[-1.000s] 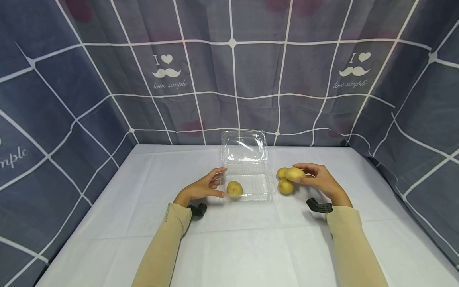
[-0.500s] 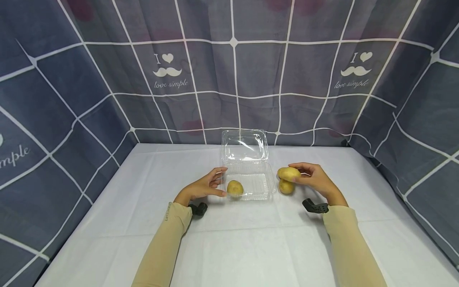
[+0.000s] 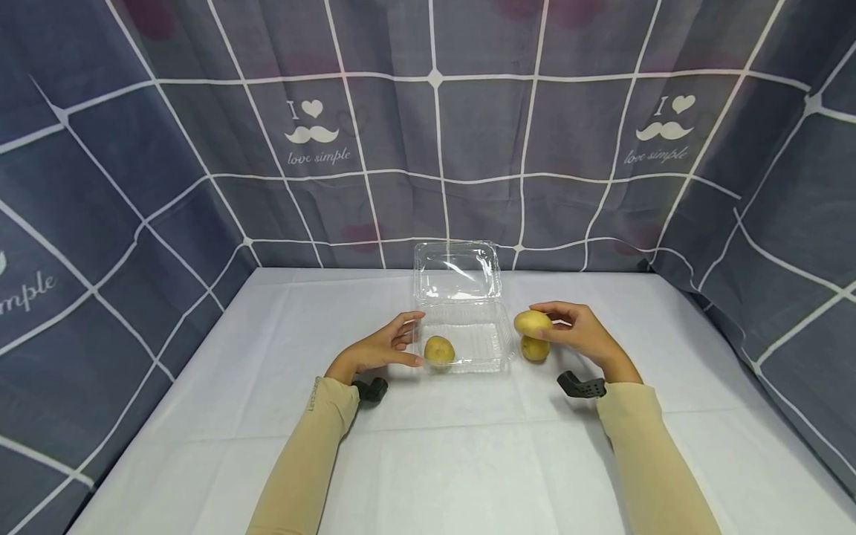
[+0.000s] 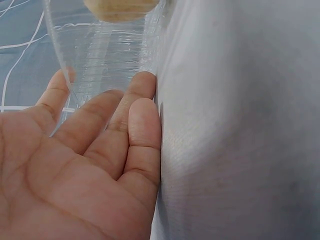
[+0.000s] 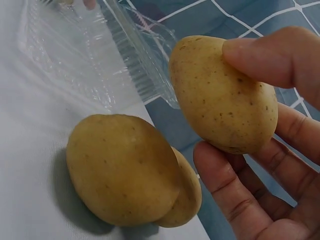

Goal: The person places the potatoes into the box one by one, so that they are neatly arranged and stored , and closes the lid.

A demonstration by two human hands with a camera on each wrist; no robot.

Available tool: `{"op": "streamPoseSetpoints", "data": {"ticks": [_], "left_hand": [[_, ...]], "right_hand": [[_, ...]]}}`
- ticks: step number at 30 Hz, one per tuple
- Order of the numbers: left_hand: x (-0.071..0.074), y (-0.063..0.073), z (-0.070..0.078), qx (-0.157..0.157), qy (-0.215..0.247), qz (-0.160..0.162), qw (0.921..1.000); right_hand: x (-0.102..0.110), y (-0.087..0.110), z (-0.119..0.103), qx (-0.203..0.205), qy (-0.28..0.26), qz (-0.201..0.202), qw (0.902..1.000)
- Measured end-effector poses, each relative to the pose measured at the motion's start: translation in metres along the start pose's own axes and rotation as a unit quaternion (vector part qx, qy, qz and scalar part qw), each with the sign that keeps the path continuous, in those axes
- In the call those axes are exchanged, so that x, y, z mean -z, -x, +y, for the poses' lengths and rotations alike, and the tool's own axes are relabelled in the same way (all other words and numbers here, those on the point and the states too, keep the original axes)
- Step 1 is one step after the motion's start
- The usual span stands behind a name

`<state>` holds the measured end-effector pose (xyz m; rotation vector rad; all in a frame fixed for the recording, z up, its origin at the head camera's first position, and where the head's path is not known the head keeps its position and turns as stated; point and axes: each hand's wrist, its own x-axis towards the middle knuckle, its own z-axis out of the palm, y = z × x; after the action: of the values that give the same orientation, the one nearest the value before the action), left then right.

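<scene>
A clear plastic clamshell container (image 3: 478, 349) stands with its lid (image 3: 458, 271) raised; one potato (image 3: 438, 349) lies inside at the front left. My left hand (image 3: 381, 348) is at the container's left side, its fingers fairly straight and touching the wall in the left wrist view. With thumb and fingers, my right hand (image 3: 580, 331) holds a potato (image 5: 222, 95) in the air just right of the container. Below it are two more potatoes on the cloth: a nearer potato (image 5: 122, 170) and, partly hidden behind it, another potato (image 5: 187, 192). The head view shows only one of these two.
A white cloth covers the table (image 3: 441, 461). Grey-blue checked curtains (image 3: 481, 141) rise behind the table and along both sides. Black wrist cameras (image 3: 580, 385) sit below the hands.
My right hand has carried its potato a little to the left, toward the container, and now covers the rear potato in the head view. The left hand and the container have stayed in place.
</scene>
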<state>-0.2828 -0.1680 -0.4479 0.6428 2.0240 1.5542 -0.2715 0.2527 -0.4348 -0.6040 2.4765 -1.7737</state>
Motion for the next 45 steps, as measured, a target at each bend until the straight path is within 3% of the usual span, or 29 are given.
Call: {"op": "streamPoseSetpoints", "data": {"ticks": [12,45], "left_hand": [[0.001,-0.001,-0.003,-0.004,-0.011,-0.002,0.9999],[0.002,0.000,-0.002,0.003,-0.006,0.001,1.0000]], "right_hand": [[-0.012,-0.001,-0.011,0.021,-0.007,-0.009,0.9997],[-0.032,-0.022,-0.022,-0.002,0.033,-0.072,0.9969]]}}
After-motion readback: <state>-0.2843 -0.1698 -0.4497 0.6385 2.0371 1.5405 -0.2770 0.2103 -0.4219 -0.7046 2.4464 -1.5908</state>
